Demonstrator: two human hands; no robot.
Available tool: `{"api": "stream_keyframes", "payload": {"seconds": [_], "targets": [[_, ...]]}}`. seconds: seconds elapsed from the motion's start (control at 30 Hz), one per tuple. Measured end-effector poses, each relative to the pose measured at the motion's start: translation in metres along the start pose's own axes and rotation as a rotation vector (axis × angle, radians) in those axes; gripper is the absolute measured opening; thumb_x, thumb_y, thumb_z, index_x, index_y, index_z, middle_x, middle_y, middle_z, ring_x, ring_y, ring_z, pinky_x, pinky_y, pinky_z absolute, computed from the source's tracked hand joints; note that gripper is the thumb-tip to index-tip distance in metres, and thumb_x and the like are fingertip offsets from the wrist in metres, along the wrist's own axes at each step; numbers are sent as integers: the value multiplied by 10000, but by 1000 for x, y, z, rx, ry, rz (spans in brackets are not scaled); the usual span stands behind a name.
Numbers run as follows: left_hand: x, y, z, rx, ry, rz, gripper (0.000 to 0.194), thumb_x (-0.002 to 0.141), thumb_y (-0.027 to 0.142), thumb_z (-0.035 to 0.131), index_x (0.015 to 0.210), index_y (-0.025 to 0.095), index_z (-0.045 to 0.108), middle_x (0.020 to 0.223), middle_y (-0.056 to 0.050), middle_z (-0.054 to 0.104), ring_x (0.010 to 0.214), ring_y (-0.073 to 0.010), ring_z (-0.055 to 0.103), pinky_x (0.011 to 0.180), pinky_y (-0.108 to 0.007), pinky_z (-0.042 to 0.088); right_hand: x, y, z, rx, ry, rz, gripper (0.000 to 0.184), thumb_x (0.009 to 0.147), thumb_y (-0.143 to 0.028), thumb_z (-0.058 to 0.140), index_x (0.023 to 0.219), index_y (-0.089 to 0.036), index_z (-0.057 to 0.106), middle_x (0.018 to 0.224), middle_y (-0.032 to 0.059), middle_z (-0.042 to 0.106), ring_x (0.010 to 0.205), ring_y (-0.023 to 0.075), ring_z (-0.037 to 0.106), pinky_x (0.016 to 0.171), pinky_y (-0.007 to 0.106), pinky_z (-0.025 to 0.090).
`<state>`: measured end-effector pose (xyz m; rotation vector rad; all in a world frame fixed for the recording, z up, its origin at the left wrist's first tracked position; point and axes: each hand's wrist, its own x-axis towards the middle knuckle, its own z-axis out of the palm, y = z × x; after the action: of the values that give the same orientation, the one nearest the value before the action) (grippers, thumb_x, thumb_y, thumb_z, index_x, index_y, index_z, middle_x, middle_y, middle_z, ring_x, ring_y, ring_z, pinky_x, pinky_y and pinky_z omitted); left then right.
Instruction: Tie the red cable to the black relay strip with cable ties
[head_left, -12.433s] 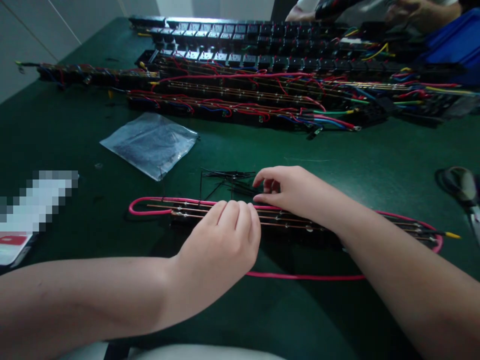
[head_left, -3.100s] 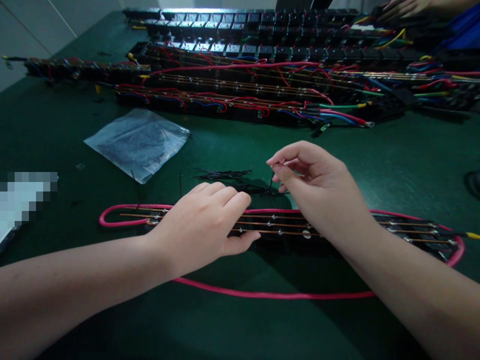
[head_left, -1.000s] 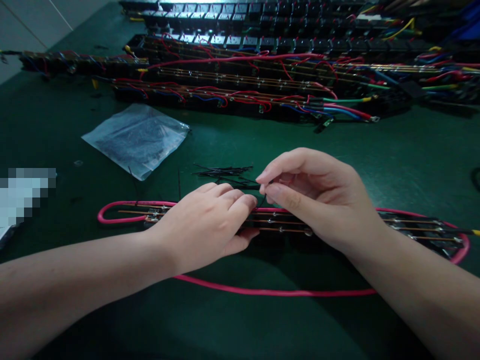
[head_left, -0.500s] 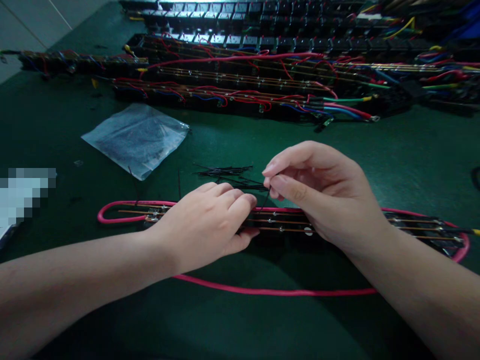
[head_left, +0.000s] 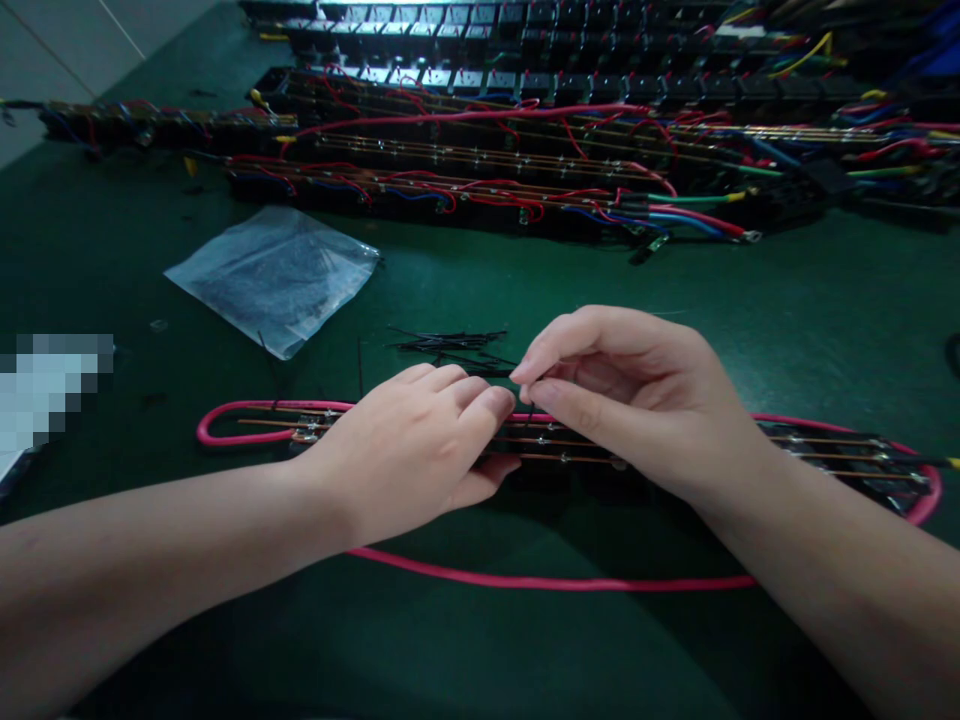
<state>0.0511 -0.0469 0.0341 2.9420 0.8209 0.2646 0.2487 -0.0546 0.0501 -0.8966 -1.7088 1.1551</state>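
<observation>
On the counter (head_left: pixel 450 280), how far has it got?

Partway, I'd judge. Two black ties (head_left: pixel 271 362) (head_left: pixel 360 368) stand up by the red cable (head_left: pixel 204 425) at the left end of the black strip (head_left: pixel 840 450). Third tie (head_left: pixel 532 410) is at the cable, just right of the left hand (head_left: pixel 420 430). Can't tell if it's looped or locked.

And what's left?

That third one, by the look of it, plus the stretch further right: no ties seen there, though the right hand (head_left: pixel 652 410) hides part. Tails on the first two look untrimmed. Loose pile (head_left: pixel 450 341) lies just beyond the strip, plastic bag (head_left: pixel 274 275) behind to the left.

Fingers?

Right: thumb and index tips closed in a pinch on the third tie, the rest curled. Left: bent over the strip, thumb on the near side, holding it. Tips hidden, so exact grip unclear.

Any change since half a second ago?

Right hand has come down and in, now close to the left fingertips. Less of the tie shows, and the pale dot on the strip is mostly covered. Left hand, pile and bag look unmoved. Versus twelve seconds back: right hand was at the pile then, now it's at the cable.
</observation>
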Motion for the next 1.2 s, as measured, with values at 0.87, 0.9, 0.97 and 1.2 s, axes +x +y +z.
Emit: {"api": "stream_keyframes", "payload": {"seconds": [0.87,0.9,0.97,1.2], "targets": [[0,-2,-2,-92,13,-14,109,893,258,515,956,170,529,867,-38,641,822,-208,610,737,-339,471,0,0,-1,-51,-188,2,142,718,-14,612,707,-154,637,708,11,628,663,136,575,609,293,463],[0,-3,-2,-113,7,-26,110,887,263,530,949,172,532,854,-31,638,812,-201,608,727,-327,464,0,1,-1,-52,-190,2,151,710,-9,610,696,-158,636,703,10,628,667,138,573,615,295,461],[1,-3,-4,-145,-9,-56,124,878,279,557,944,175,542,831,-20,633,791,-190,600,699,-308,448,0,2,-2,-50,-199,-5,167,695,-4,608,674,-168,630,690,4,625,676,142,570,627,299,459],[1,-5,-6,-221,-47,-99,154,896,322,570,960,182,561,877,-19,650,803,-190,592,687,-308,423,0,3,-4,-18,-231,-11,192,658,-3,616,621,-192,607,662,-7,629,673,142,557,626,296,455]]}}
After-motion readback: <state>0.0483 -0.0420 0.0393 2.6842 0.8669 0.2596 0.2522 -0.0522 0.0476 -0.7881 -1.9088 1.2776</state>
